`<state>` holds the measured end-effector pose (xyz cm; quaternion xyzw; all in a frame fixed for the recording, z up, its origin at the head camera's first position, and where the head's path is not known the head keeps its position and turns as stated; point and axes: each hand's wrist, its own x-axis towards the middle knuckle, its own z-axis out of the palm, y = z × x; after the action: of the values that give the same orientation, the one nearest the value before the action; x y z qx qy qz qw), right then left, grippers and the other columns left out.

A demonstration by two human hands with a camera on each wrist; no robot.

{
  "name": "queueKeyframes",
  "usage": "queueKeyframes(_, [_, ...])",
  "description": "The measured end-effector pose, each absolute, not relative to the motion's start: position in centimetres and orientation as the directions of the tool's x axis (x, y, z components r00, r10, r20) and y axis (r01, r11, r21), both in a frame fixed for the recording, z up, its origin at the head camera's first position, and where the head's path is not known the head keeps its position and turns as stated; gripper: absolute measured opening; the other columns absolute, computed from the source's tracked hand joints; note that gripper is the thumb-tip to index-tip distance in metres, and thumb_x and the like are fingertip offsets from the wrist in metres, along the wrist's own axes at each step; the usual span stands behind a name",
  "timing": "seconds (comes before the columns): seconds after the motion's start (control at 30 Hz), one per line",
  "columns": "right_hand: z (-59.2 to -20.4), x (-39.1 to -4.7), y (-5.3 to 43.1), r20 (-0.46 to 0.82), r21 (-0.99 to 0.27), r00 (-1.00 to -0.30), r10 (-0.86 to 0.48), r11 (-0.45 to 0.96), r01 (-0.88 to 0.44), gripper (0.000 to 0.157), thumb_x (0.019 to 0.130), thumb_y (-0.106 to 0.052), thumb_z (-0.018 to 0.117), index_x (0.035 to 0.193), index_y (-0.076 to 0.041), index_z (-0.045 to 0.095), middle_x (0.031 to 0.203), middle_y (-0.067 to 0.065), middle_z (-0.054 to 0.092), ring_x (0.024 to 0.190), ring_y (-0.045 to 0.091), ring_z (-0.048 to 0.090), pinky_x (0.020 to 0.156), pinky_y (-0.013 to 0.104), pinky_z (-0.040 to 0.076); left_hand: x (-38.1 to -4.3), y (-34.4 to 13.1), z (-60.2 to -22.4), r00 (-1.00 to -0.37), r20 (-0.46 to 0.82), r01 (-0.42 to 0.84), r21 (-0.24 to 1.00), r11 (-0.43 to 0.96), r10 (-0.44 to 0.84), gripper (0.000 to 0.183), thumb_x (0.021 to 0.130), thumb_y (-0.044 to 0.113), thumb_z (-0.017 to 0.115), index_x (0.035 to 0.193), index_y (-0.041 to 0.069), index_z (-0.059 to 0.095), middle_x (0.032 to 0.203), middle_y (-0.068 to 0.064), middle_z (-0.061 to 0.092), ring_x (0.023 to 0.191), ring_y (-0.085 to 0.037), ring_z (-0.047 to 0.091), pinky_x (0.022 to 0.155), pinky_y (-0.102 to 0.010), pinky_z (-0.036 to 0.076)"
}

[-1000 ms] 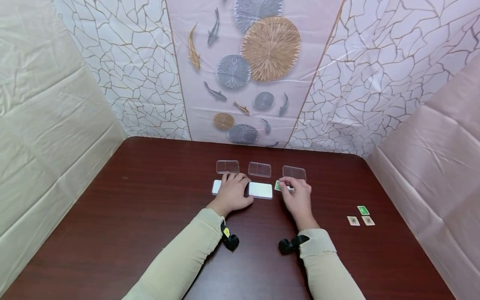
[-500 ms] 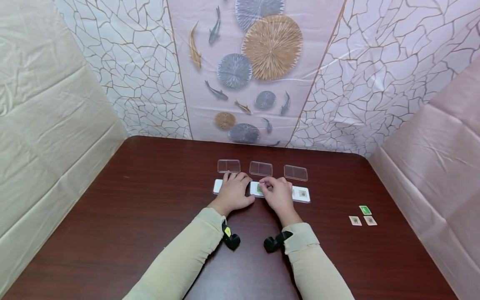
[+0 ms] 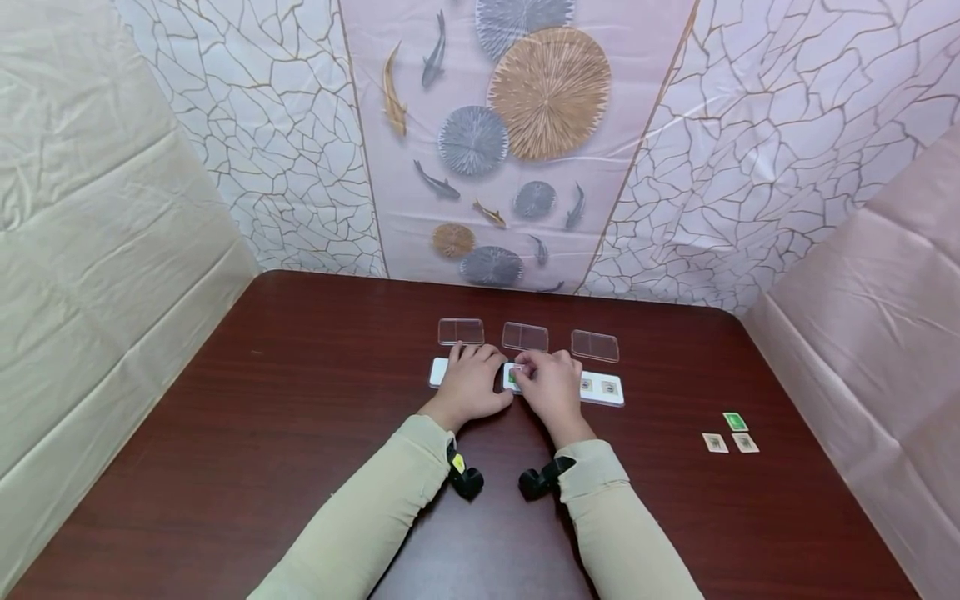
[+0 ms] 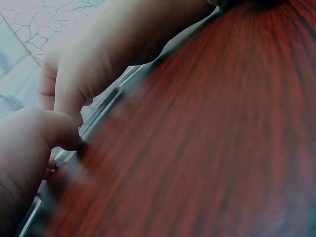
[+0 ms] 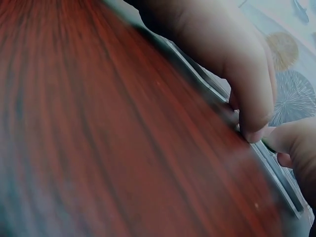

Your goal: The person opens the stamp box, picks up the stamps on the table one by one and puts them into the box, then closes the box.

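Note:
My right hand [image 3: 551,385] pinches a small green stamp [image 3: 513,377] between thumb and fingers, low over the left part of the middle white case [image 3: 507,367]. The left hand [image 3: 472,382] steadies that case's left end, thumb at the near edge and fingers at the far side. In the left wrist view, the left thumb [image 4: 66,132] sits right at the case's edge. Under and left of the left hand, another white case [image 3: 437,372] is partly covered. The right-hand white case [image 3: 617,390] holds two pale stamps [image 3: 609,387] side by side.
Behind the cases lie three clear lids [image 3: 461,331], one in line with each. On the right of the brown table [image 3: 300,467] are a loose green stamp [image 3: 736,422] and two pale stamps [image 3: 716,442]. Fabric walls [image 3: 120,208] rise around the table.
My right hand has moved left from the right-hand case to the middle one, bringing the green stamp. The right-hand case is now uncovered, showing its pale stamps. The left hand keeps its place.

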<state>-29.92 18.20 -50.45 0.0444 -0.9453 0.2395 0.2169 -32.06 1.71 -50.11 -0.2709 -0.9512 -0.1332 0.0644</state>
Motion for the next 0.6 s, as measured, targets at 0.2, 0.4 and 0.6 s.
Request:
queueKeyframes(0.2, [-50.62, -30.26, 17.92, 0.433, -0.422, -0.901, 0.01, 0.886, -0.193, 0.008, 0.089, -0.026, 0.076, 0.091, -0.02, 0.072, 0.072, -0.006, 0.064, 0.09, 0.027, 0.052, 0.093, 0.051, 0.032, -31.98, 1.75, -49.98, -0.844, 0.194, 0.533, 0.212, 0.819, 0.5, 0.055, 0.086, 0.047, 0.062, 0.132, 0.018, 0.064, 0.138, 0.002, 0.055, 0.132, -0.027, 0.045, 0.119, -0.057, 0.018])
queueKeyframes(0.4, [-50.64, -30.33, 17.73, 0.438, -0.417, -0.899, 0.008, 0.888, -0.195, 0.008, 0.089, -0.026, 0.076, 0.09, -0.02, 0.071, 0.072, -0.007, 0.064, 0.09, 0.027, 0.052, 0.093, 0.052, 0.032, -32.02, 1.76, -50.07, -0.845, 0.195, 0.532, 0.213, 0.819, 0.498, 0.054, 0.086, 0.047, 0.062, 0.133, 0.019, 0.064, 0.138, 0.002, 0.055, 0.133, -0.027, 0.045, 0.119, -0.058, 0.017])
queueKeyframes(0.6, [-50.4, -30.15, 17.77, 0.457, -0.463, -0.889, 0.034, 0.863, -0.204, 0.011, 0.093, -0.028, 0.073, 0.097, -0.018, 0.072, 0.077, -0.003, 0.067, 0.092, 0.028, 0.053, 0.096, 0.052, 0.032, -32.18, 1.71, -50.26, -0.846, 0.202, 0.53, 0.217, 0.82, 0.493, 0.058, 0.085, 0.049, 0.063, 0.134, 0.018, 0.064, 0.138, 0.001, 0.056, 0.133, -0.028, 0.046, 0.119, -0.057, 0.017])
